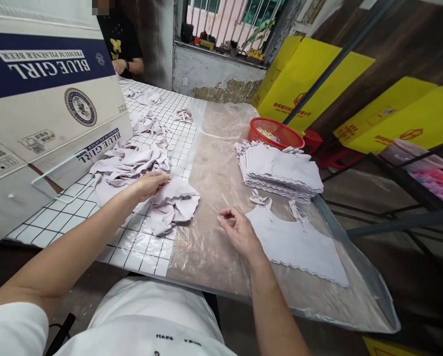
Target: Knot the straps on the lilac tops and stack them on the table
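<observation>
My left hand (152, 186) pinches the upper edge of a crumpled pale lilac camisole (175, 203), beside a loose heap of similar garments (128, 160). Over the plastic-covered part of the table, my right hand (239, 231) has its fingers loosely curved and thumb apart, holding nothing. Just right of it, one camisole (299, 240) lies spread flat, its thin straps at the top and its scalloped hem toward me. Behind that lies a neat stack of folded camisoles (281, 170).
A large beer carton (51, 99) stands at the left. A red basket (276, 133) sits behind the stack. Yellow boxes (310, 84) and a metal rack bar (403, 225) are at the right. Across the table, a person in a black shirt (121, 47) handles more pieces.
</observation>
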The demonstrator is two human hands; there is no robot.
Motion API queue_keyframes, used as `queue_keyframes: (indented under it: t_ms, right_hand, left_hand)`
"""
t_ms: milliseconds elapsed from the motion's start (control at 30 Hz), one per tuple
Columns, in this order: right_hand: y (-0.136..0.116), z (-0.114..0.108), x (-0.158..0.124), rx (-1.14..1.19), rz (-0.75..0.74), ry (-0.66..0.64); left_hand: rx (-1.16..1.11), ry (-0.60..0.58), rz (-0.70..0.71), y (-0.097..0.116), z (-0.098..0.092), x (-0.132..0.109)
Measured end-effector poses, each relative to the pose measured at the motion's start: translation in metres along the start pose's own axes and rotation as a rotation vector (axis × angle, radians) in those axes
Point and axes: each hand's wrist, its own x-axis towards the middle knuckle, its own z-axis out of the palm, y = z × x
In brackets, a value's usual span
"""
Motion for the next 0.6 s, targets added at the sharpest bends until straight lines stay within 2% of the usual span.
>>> queue_keyframes:
  t_ms: [67,167,233,333,400,500,600]
  right_hand:
    - [0.000,0.006,0.000,-0.006,0.005,-0.048]
    - [-0.010,0.016,0.006,-0.038,-0.048,-0.051]
    - [-0.022,0.025,0.014,-0.086,-0.142,-0.011]
    - [-0.042,0.042,0.031,-0.186,-0.288,0.033]
    - [-0.052,0.050,0.041,-0.243,-0.326,0.009]
    - [-0.055,0.047,0.048,-0.195,-0.280,-0.042]
    - [-0.048,0.023,0.044,0.016,-0.174,0.041]
  left_hand:
    - [0.010,0.017,-0.006,-0.015,-0.008,0.001]
    - [0.050,-0.011,0.009,-0.021,-0.011,-0.004]
    - [0.084,-0.110,0.056,-0.017,-0.005,-0.007]
    - [0.098,-0.331,0.169,-0.009,0.014,-0.015]
    - [0.108,-0.400,0.272,-0.008,0.026,-0.023]
    - [0.287,-0.330,0.456,-0.019,0.031,-0.035]
    - [0.640,-0.167,0.552,-0.039,0.022,-0.042]
